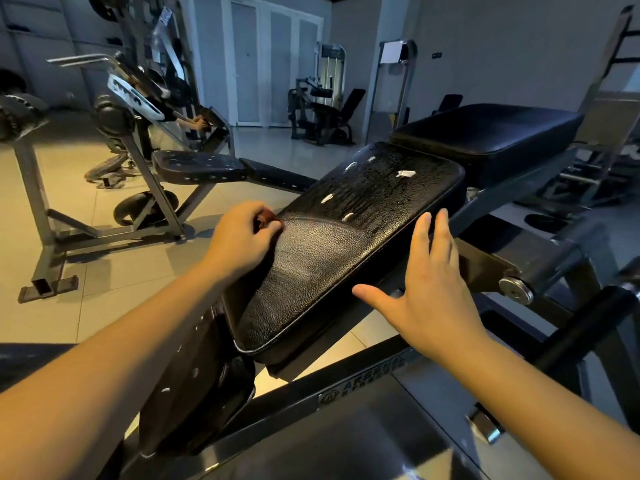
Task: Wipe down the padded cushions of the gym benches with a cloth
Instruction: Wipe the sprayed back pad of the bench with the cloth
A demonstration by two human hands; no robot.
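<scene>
While it fills most of the view, near bench [363, 386]: a steel frame running from lower left to upper right, carrying two top cushions in line and one lower pad.
Second bench [162, 206]: well apart to the left on the tiled floor, with two pads; the nearer pad shows pale specks.
Far cushion [485, 133]: just beyond the near one, dark, with no white dabs that I can see.
Near cushion [329, 265]: tilted, its long axis running from the near-left corner away to the upper right. The near half looks matte and wiped in an arc, while the far half is wet and beaded.
Lower pad [194, 375]: below the near cushion's near end, with a few white specks.
Right hand [426, 292]: fingers straight and spread, holding nothing, lying along the near cushion's right edge. Whether it presses, I cannot tell.
Left hand [239, 237]: fingers curled tight round the cloth at the cushion's left edge.
Cloth [266, 219]: dark reddish, mostly hidden in the fist, touching the cushion.
White dabs [405, 173]: five, all on the far half.
Relation for the next stroke: the unwiped half lies ahead and to the right of the cloth, up the long axis. The left hand is nearer the closest dabs, so I judge the sweep goes that way.
Counts: two benches, two hands, one cloth.
</scene>
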